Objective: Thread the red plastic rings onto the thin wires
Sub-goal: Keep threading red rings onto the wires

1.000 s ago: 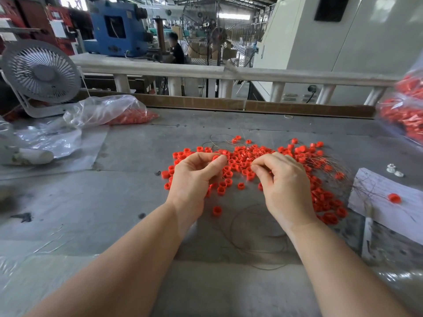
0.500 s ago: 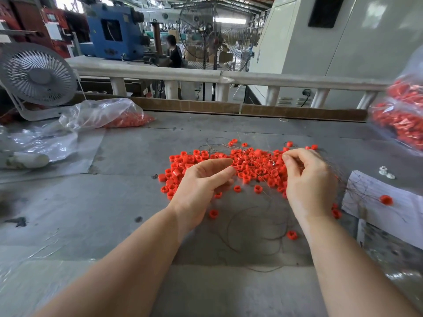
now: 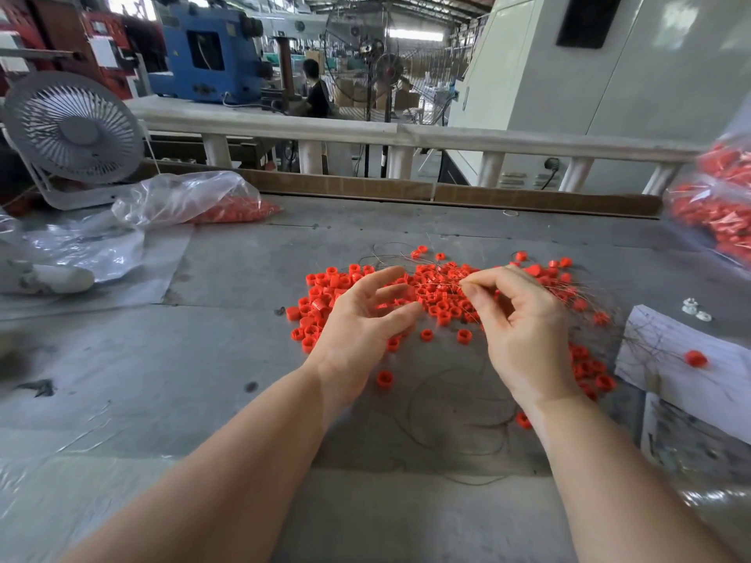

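Observation:
A loose pile of small red plastic rings (image 3: pixel 437 292) is spread over the grey table (image 3: pixel 244 351). Thin wires (image 3: pixel 455 404) lie looped on the table below my hands, and more run through the pile. My right hand (image 3: pixel 522 333) is raised over the pile's right part, thumb and forefinger pinching a thin wire whose end points left. My left hand (image 3: pixel 361 323) hovers over the pile's left part with fingers loosely spread, holding nothing that I can see. A single ring (image 3: pixel 384 379) lies just below my left hand.
A clear bag of red rings (image 3: pixel 195 205) lies at the back left beside a white desk fan (image 3: pixel 73 136). Another full bag (image 3: pixel 719 205) hangs at the right edge. White paper (image 3: pixel 682 355) with one ring and wires lies at the right. A cardboard strip borders the table's far edge.
My right hand has lifted off the pile and now pinches a wire. My left hand has opened, its fingers spreading apart. The view has shifted slightly.

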The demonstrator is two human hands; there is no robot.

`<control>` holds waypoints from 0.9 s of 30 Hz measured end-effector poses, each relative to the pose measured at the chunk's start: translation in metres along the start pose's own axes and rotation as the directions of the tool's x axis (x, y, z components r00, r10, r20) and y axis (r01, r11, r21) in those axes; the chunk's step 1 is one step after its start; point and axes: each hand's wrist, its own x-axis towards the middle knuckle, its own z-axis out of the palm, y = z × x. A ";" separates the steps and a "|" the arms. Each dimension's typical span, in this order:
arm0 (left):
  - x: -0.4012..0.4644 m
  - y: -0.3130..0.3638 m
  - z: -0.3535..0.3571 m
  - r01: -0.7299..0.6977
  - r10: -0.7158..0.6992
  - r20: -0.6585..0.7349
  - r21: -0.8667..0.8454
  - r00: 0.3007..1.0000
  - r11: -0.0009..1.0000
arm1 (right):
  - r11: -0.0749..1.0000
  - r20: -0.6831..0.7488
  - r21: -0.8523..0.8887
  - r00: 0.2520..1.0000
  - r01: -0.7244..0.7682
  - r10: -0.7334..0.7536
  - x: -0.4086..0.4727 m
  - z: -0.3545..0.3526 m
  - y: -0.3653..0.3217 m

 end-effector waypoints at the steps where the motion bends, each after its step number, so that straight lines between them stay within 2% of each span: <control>1: 0.000 0.000 0.000 0.005 -0.005 0.001 -0.008 1.000 1.000 | 1.000 0.002 0.007 1.000 -0.004 0.004 0.000 0.000 0.000; 13: -0.002 0.004 -0.001 -0.073 0.075 -0.071 0.034 0.995 0.997 | 0.999 -0.005 0.000 0.999 -0.046 0.046 -0.001 0.002 -0.001; 17: 0.000 0.003 -0.001 -0.127 0.162 -0.155 0.214 0.975 0.968 | 0.997 0.007 -0.063 0.999 -0.046 0.047 -0.001 0.002 -0.002; 21: 0.002 0.001 -0.003 -0.141 0.204 -0.205 0.286 0.957 0.948 | 0.987 0.005 -0.144 0.997 -0.071 0.073 0.000 -0.001 0.000; 27: -0.001 -0.001 0.001 -0.166 0.225 -0.106 0.398 0.968 0.902 | 0.958 -0.155 -0.185 0.970 -0.217 0.189 0.004 -0.008 0.014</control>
